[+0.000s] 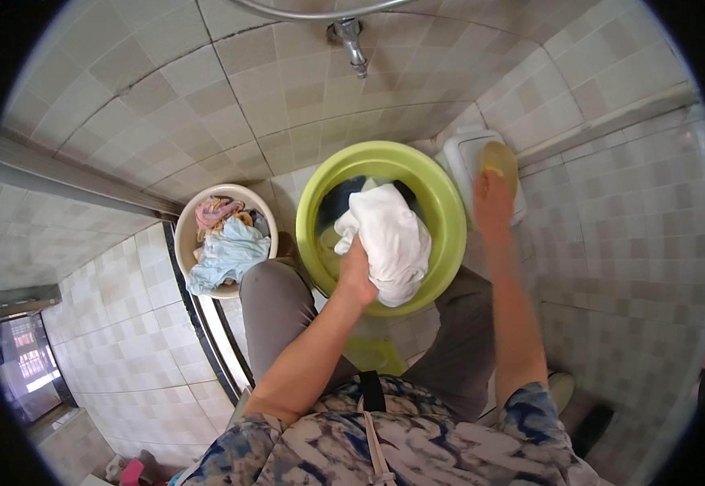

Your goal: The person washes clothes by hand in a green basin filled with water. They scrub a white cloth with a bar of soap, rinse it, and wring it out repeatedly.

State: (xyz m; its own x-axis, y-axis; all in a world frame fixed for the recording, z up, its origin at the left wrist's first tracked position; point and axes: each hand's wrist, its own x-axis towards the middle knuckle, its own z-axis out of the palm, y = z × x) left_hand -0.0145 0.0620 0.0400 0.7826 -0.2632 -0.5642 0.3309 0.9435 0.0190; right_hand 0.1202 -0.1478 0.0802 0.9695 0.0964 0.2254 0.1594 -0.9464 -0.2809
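My left hand (356, 271) is closed on a bunched white cloth (393, 239), raised over the lime-green basin (450, 202). Dark, wet fabric (343, 199) lies in the basin's water beneath it. Off to the right, my right hand (493, 202) reaches away from the basin, its fingers at a flat, oval yellowish thing (505, 158) above a white lidded container (466, 150). Those fingers look bent round a small yellow piece, but blur hides what it is. Folds of the white cloth cover part of my left fingers.
Left of the basin stands a cream tub (182, 251) holding crumpled clothes (231, 251), light blue and pink. A metal tap (354, 57) juts from the tiled wall (304, 89) ahead. My knees flank the basin. A dark-edged door sill (207, 332) runs along the left.
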